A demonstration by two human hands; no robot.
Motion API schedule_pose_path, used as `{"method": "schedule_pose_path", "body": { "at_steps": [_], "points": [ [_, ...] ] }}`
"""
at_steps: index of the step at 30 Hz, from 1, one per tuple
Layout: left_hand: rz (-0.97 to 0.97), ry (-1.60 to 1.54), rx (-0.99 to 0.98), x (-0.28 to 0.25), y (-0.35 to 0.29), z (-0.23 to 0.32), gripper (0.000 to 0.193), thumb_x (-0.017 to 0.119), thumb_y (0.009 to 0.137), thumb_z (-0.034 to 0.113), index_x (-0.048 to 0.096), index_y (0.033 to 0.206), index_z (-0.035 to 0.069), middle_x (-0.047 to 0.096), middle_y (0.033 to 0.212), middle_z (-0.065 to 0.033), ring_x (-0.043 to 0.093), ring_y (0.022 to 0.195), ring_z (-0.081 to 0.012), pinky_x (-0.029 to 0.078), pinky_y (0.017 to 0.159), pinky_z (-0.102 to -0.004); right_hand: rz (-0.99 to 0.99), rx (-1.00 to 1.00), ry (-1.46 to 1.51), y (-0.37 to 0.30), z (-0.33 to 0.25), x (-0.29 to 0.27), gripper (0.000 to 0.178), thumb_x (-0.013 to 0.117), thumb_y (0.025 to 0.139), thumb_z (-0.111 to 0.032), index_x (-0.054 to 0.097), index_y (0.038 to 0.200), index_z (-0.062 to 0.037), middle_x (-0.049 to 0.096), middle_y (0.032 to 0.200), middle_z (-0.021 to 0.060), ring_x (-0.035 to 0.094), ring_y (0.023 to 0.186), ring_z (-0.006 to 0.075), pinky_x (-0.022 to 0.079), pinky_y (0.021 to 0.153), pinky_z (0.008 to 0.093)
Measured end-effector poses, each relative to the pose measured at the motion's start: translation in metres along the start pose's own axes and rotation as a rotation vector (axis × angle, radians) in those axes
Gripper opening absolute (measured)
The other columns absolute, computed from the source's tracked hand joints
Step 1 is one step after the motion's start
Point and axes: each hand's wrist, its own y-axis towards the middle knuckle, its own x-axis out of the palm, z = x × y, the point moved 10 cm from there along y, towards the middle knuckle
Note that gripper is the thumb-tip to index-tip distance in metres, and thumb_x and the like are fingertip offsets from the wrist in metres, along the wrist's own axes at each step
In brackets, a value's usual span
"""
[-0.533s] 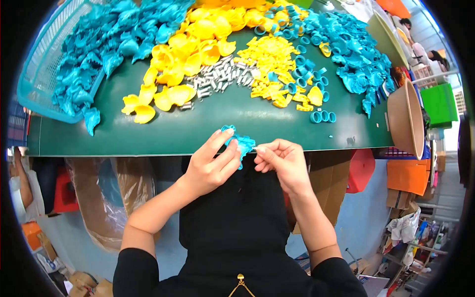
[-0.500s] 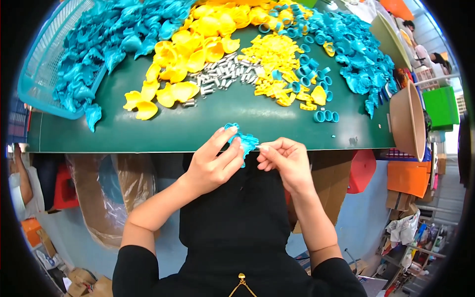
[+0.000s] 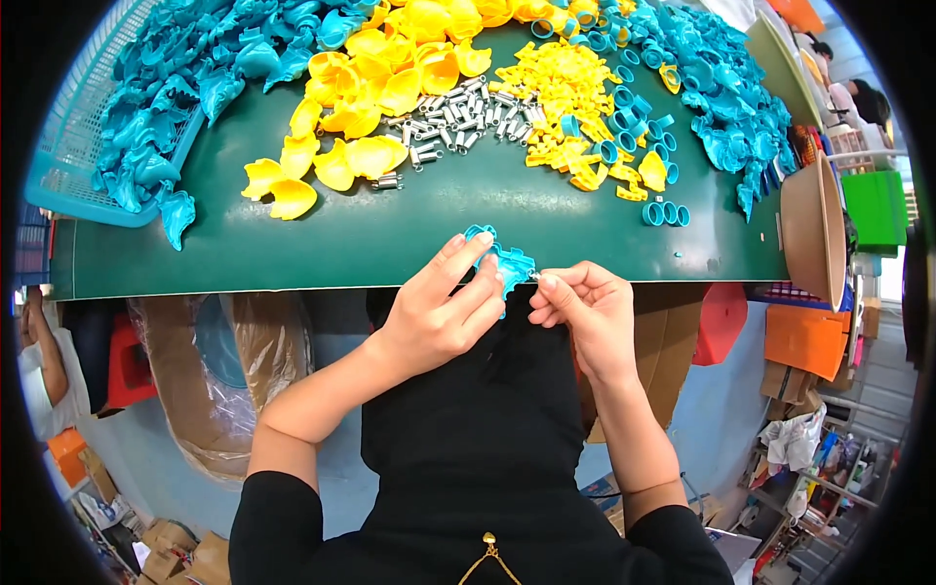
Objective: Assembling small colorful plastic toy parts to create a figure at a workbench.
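At the near edge of the table, my left hand (image 3: 444, 307) is closed around a teal plastic part (image 3: 514, 270) with an irregular outline, its fingers curled over the left side. Facing it, my right hand (image 3: 590, 307) pinches a small silvery metal piece (image 3: 535, 277) between thumb and forefinger. That piece meets the right edge of the teal part. Whether it is seated in the plastic or only touching cannot be made out. The palm and lower fingers of my right hand are turned away from view.
On the green table (image 3: 390, 239), silvery metal cylinders (image 3: 458, 122) lie between yellow curved shells (image 3: 400, 83) and small yellow pieces (image 3: 556, 93). Teal rings (image 3: 666, 214) lie to the right. Teal parts fill a basket (image 3: 83, 190) at left and form another heap (image 3: 731, 107) at right.
Both hands and the teal part appear slightly further right and higher, while the whole view has shifted too. The grip of each hand looks the same. The silvery piece shows more clearly.
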Motion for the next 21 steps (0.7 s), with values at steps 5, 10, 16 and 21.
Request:
{"method": "schedule_pose_path", "body": {
  "at_steps": [5, 10, 16, 21],
  "points": [
    [0.013, -0.010, -0.016, 0.002, -0.003, -0.001, 0.011, 0.072, 0.079, 0.005, 0.071, 0.089, 0.004, 0.070, 0.106, -0.0087, 0.058, 0.122, -0.0324, 0.058, 0.094, -0.0454, -0.004, 0.047, 0.050, 0.001, 0.008, 0.004, 0.012, 0.070, 0.095, -0.009, 0.067, 0.095, 0.0031, 0.072, 0.079, 0.0100, 0.070, 0.064, 0.0147, 0.054, 0.057, 0.0215],
    [0.043, -0.034, 0.002, 0.005, -0.001, -0.001, 0.011, 0.072, 0.079, 0.005, 0.071, 0.090, 0.003, 0.071, 0.106, -0.0091, 0.060, 0.120, -0.0341, 0.059, 0.092, -0.0457, 0.113, -0.052, -0.059, -0.003, 0.002, 0.001, 0.013, 0.071, 0.094, -0.010, 0.068, 0.095, 0.0032, 0.072, 0.080, 0.0104, 0.069, 0.065, 0.0137, 0.054, 0.058, 0.0212],
    [0.254, 0.018, -0.062, 0.003, -0.016, -0.006, 0.010, 0.074, 0.078, 0.009, 0.071, 0.087, 0.006, 0.071, 0.102, -0.0069, 0.064, 0.114, -0.0331, 0.060, 0.089, -0.0443, 0.045, 0.014, -0.049, 0.010, -0.003, 0.006, 0.018, 0.073, 0.093, -0.013, 0.069, 0.098, 0.0038, 0.071, 0.079, 0.0097, 0.069, 0.063, 0.0131, 0.053, 0.057, 0.0212],
    [0.224, -0.003, -0.051, 0.000, -0.006, -0.004, 0.016, 0.075, 0.079, 0.012, 0.071, 0.093, 0.007, 0.068, 0.098, -0.0051, 0.061, 0.112, -0.0301, 0.057, 0.086, -0.0426, -0.165, 0.148, -0.467, 0.020, -0.030, 0.006, 0.014, 0.070, 0.094, -0.013, 0.069, 0.093, 0.0009, 0.069, 0.072, 0.0065, 0.066, 0.060, 0.0091, 0.051, 0.055, 0.0202]
  ]
}}
